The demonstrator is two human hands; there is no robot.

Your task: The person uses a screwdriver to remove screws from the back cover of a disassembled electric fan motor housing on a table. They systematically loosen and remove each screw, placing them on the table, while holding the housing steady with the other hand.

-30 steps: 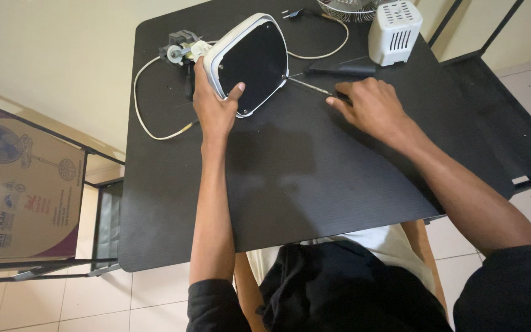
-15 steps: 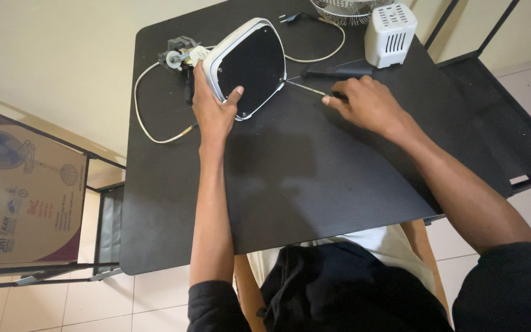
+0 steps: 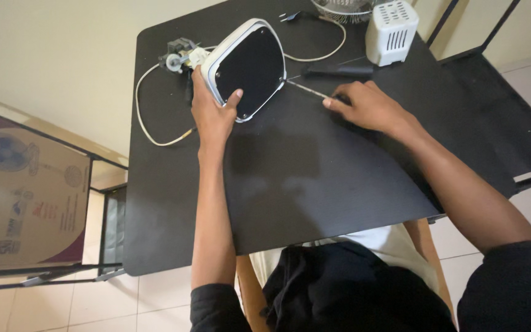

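Observation:
My left hand (image 3: 212, 115) grips the lower left edge of a white-rimmed, black-faced fan base (image 3: 248, 66), holding it tilted on the black table (image 3: 290, 178). A small motor (image 3: 178, 56) with a white cord (image 3: 149, 117) sits just behind the base. My right hand (image 3: 364, 106) rests on the table to the right, fingers closed on the handle end of a thin screwdriver (image 3: 307, 90) whose metal shaft points toward the base's right edge.
A second black-handled tool (image 3: 338, 71) lies behind my right hand. A white vented housing (image 3: 391, 32) and a wire grille (image 3: 345, 8) stand at the table's far right. A black frame (image 3: 493, 110) is at right, a fan carton (image 3: 19, 197) at left.
My right hand has stayed on the screwdriver with little movement. The view has shifted slightly; the base stays held in my left hand.

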